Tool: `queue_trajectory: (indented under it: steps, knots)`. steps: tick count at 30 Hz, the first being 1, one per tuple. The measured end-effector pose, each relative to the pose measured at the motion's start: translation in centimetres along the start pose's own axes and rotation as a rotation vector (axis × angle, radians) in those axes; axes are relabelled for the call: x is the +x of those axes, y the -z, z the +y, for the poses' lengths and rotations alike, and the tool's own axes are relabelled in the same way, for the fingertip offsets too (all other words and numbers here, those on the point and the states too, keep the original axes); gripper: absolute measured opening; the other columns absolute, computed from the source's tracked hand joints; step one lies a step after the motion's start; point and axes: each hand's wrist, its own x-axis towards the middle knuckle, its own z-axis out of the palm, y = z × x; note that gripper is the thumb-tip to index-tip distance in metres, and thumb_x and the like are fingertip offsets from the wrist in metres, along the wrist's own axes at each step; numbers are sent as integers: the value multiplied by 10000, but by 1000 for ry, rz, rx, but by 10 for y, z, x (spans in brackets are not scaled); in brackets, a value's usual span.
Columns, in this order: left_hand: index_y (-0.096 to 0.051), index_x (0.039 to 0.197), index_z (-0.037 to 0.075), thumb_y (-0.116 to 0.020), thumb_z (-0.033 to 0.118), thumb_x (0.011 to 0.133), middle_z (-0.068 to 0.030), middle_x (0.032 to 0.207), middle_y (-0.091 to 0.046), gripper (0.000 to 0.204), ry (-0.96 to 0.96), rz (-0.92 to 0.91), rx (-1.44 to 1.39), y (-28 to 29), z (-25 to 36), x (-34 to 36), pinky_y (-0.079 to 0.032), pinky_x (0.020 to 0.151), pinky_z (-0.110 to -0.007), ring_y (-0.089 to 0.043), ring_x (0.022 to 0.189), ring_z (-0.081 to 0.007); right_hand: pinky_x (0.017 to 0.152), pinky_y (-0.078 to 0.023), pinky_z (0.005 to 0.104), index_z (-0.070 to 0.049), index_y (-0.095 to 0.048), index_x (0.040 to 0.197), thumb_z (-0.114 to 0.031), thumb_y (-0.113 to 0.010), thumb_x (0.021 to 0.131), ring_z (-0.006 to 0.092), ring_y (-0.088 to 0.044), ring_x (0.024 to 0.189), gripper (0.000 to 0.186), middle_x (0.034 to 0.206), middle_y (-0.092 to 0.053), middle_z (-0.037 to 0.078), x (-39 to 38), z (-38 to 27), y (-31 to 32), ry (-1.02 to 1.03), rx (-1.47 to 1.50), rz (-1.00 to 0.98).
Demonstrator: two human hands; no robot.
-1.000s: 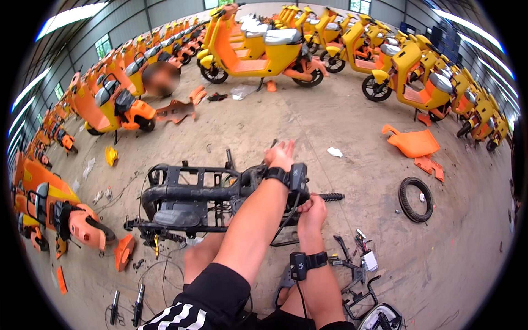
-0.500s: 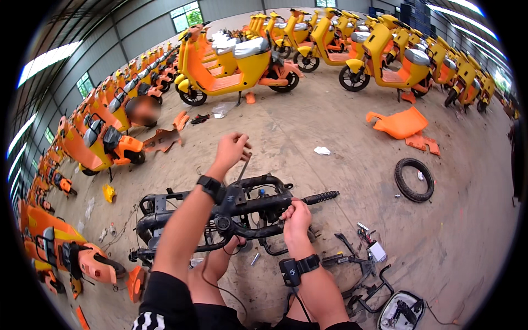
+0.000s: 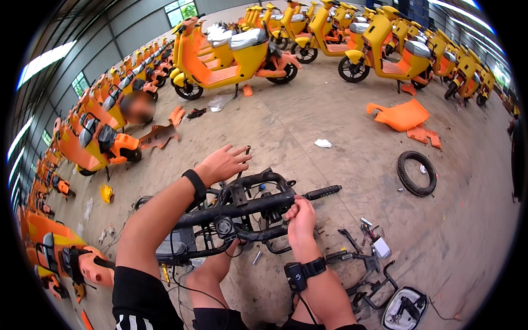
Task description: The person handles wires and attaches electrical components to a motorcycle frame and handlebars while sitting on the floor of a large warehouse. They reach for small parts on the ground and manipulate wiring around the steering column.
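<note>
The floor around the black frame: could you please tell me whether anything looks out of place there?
Yes: right of the black frame, a loose black tire lies with no wheel in it, and beyond it an orange panel lies detached.

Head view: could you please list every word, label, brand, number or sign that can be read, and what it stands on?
No text is legible.
Black wrist-strapped device: pale mark, too small to read.
Black scooter frame: no readable marking.
Tyre: no readable lettering.
</note>
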Motion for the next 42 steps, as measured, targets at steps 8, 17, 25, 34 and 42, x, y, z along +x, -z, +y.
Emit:
queue_trajectory:
  steps: [8,17,25,34,42]
  knots:
    - [-596,840,124,-555,194,835,-7,777,-608,82,76,-50,80,4,-4,-42,-416,862,-365,-576,933,-213,501,-356,275,-30,-518,948,-69,-477,875,104,-384,514,93,592,-405,-4,0,3,-1,1,-48,-18]
    - [-624,914,67,-555,93,797,-130,812,-651,139,350,-303,-224,36,29,-48,-496,710,-452,-642,826,-323,482,-361,264,-24,-526,939,-55,-493,857,103,-388,493,93,577,-412,-1,1,2,-1,14,-17,-23]
    - [-655,934,16,-560,129,737,-222,890,-655,246,539,-239,-634,15,31,-54,-499,767,-470,-625,878,-388,448,-367,256,-29,-547,924,-56,-523,850,105,-405,482,82,585,-441,3,6,13,0,10,38,-34]
    - [-699,847,18,-629,146,699,-220,772,-638,209,548,-38,-763,26,52,-19,-502,655,-417,-621,718,-364,437,-370,238,-39,-594,888,-115,-549,853,90,-449,482,95,618,-505,7,14,15,7,105,-67,56]
    - [-710,842,34,-699,69,650,-185,767,-633,195,401,58,-673,21,49,-19,-488,736,-417,-594,789,-367,467,-353,213,-30,-593,919,-101,-525,877,62,-439,529,107,659,-501,-14,15,18,8,51,-31,5]
